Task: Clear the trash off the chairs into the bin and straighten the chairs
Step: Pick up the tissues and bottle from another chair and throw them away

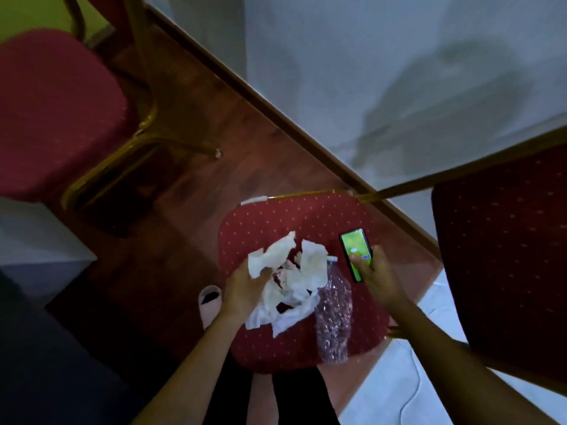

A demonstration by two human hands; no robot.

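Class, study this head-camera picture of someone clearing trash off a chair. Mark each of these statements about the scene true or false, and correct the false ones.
1. The left hand is on the crumpled white paper. True.
2. The right hand holds a book. False: it holds a phone with a lit green screen.
3. A crushed clear plastic bottle lies on the red seat. True.
4. The paper lies on the wooden floor. False: it lies on the red seat.
5. The chair at upper left has blue upholstery. False: it is red with a gold frame.
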